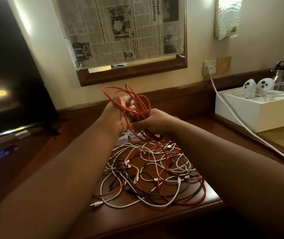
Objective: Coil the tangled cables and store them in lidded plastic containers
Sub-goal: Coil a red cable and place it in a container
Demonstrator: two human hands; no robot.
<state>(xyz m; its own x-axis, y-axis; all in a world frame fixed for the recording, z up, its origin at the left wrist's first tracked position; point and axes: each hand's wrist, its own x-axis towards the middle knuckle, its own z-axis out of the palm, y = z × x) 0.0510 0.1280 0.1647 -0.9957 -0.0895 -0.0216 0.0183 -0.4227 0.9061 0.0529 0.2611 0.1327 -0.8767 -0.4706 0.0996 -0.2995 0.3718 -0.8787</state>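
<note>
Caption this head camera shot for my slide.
Both hands coil a red cable above tangled cables on a wooden desk.

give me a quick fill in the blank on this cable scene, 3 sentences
1. Both hands hold loops of a ____ cable above the desk.
2. The tangled pile of cables lies on the ____.
3. The two white controllers sit in a white ____ to the right.

Missing words: red; desk; box
</note>
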